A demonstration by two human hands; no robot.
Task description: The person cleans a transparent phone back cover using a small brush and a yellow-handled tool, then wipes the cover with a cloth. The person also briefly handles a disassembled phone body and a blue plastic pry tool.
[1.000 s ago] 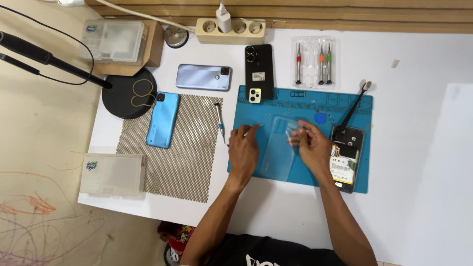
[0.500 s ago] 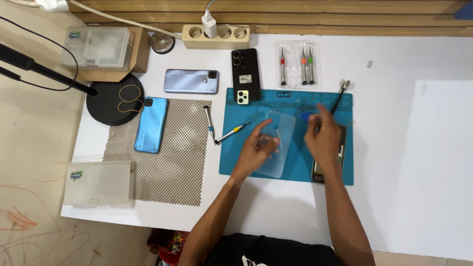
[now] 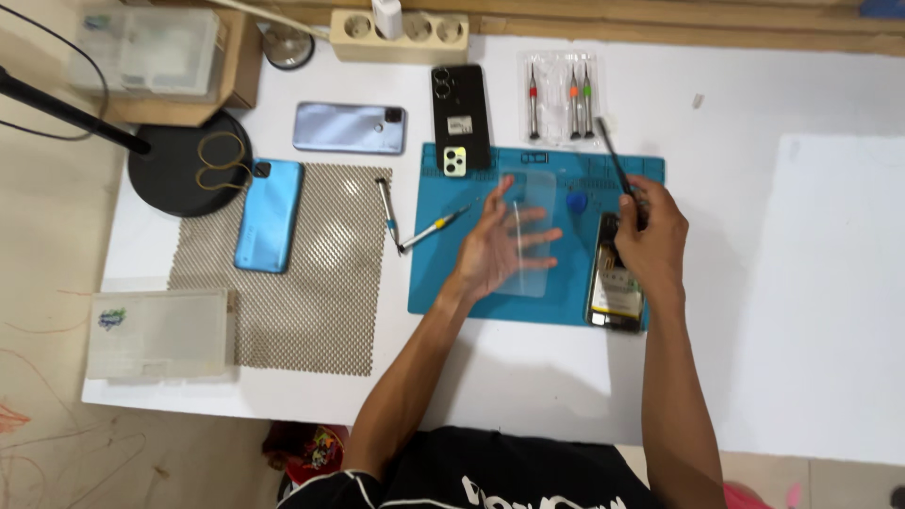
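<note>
My left hand [image 3: 500,243] lies flat with its fingers spread on a clear phone case [image 3: 530,203] on the blue work mat [image 3: 443,283]. My right hand [image 3: 650,240] is closed around a thin black pry tool [image 3: 611,151] whose tip points up and away past the mat's far edge. Just below that hand, an opened phone [image 3: 613,297] with its insides showing rests on the mat's right end. A small blue pick [image 3: 577,202] lies between my hands.
Two screwdrivers [image 3: 429,229] lie by the mat's left edge. A blue phone [image 3: 269,217] rests on a mesh mat [image 3: 311,302]. A lavender phone [image 3: 349,127], black phone [image 3: 459,106], packed screwdrivers [image 3: 561,99], power strip [image 3: 396,26], lamp base [image 3: 170,179] and plastic box [image 3: 160,332] surround them.
My right hand left the clear case, moved right and took up the black pry tool that lay at the mat's far right corner. My left hand stayed on the case, fingers now spread.
</note>
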